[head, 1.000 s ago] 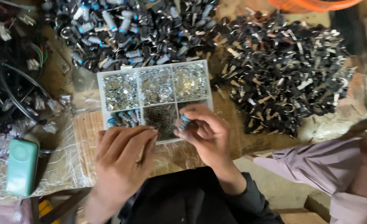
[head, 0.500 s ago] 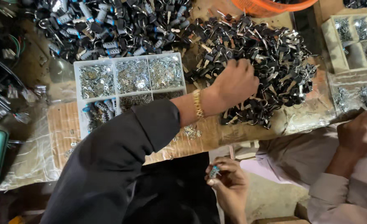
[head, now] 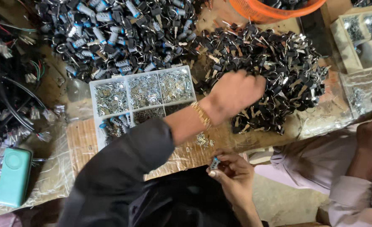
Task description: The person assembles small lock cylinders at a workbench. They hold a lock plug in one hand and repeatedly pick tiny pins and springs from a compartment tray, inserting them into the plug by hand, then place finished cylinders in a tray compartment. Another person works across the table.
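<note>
My left hand [head: 234, 94] reaches across to the right and rests knuckles-up on a big heap of black-headed keys [head: 286, 71]. Its fingers are curled down into the keys, so what they hold is hidden. A gold bracelet sits on that wrist. My right hand [head: 232, 174] is low, near my lap, pinching a small blue-ended metal part [head: 214, 163] between thumb and fingers. A white divided tray [head: 94, 86] of small silvery parts lies left of my left forearm.
A heap of dark lock cylinders with blue caps [head: 118, 29] lies behind the tray. An orange basket [head: 278, 12] stands at the back. Wires and a teal box [head: 13, 176] are at the left. Another person's arm [head: 370, 143] and a second divided tray [head: 362, 33] are at the right.
Both hands were together over the divided tray. My left arm has swung right onto the key heap, and my right hand has dropped toward my lap with the blue-ended part.
</note>
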`<state>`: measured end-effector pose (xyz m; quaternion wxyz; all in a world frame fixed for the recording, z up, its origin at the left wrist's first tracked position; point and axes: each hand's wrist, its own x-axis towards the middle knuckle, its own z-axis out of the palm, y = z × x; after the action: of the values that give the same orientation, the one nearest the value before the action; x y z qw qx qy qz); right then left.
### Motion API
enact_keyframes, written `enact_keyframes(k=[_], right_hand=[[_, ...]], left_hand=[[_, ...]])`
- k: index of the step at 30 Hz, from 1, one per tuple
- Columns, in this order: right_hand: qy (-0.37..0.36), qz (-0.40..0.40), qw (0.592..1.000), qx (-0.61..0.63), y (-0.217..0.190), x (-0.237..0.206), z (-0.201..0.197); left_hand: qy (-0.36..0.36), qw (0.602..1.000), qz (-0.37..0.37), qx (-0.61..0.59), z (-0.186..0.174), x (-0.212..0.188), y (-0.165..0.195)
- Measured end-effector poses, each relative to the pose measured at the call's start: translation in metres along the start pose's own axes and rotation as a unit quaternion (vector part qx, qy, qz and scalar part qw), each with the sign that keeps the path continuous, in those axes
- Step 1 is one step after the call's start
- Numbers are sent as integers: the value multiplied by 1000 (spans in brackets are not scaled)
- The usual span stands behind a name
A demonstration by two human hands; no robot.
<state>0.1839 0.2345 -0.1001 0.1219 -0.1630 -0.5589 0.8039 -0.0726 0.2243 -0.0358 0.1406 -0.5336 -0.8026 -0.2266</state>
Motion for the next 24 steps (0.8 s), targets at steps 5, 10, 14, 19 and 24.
enact_keyframes(k=[5, 10, 14, 19, 24], right_hand=[[-20, -33, 999, 4, 6, 6, 12], [2, -19, 1000, 19, 1, 12, 23], [-5, -67, 997, 35, -8, 12, 34], [33, -14, 999, 41, -12, 15, 35], [11, -21, 999, 42, -7, 9, 6]], left_hand=[[-32, 979, -58, -190, -48, 1, -12], [37, 985, -28, -167, -52, 3, -2], [66, 981, -22, -180, -59, -5, -13], [90, 974, -5, -206, -176, -79, -27], [-150, 952, -246, -105, -255, -212, 22]])
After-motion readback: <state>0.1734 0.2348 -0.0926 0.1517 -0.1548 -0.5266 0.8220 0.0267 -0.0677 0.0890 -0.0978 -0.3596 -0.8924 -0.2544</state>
